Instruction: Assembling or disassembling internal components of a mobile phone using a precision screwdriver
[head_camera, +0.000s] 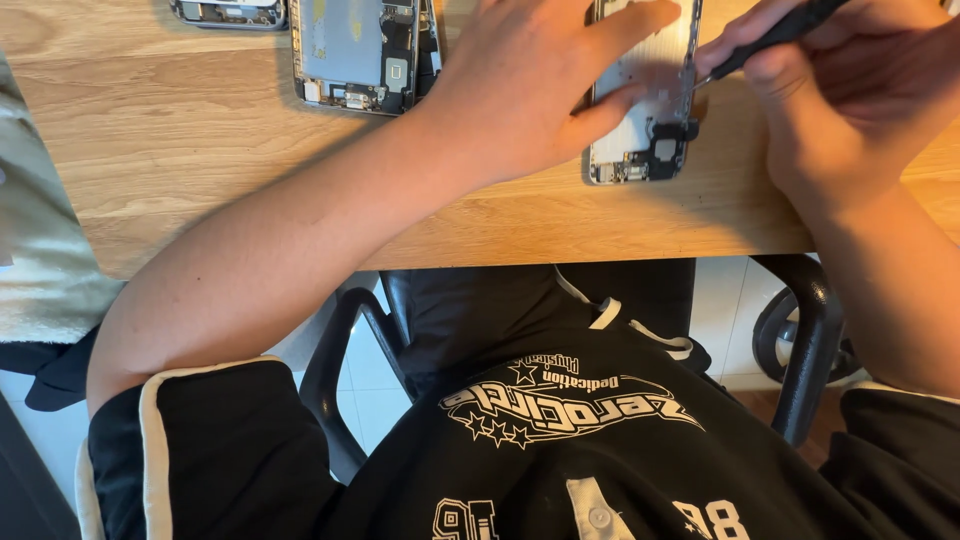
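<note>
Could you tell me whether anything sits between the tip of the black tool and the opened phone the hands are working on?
Nothing visible does: the right hand brings the black tool to the opened phone, which the left hand steadies.

Matt, grained wood table (200, 140); bare silvery metal phone shell (640, 120) at upper right; glossy black plastic screwdriver (780, 30); black cloth shirt (560, 470), white printed.

Left hand (530, 95) on opened phone (645, 120), screwdriver (775, 35) alongside.
</note>
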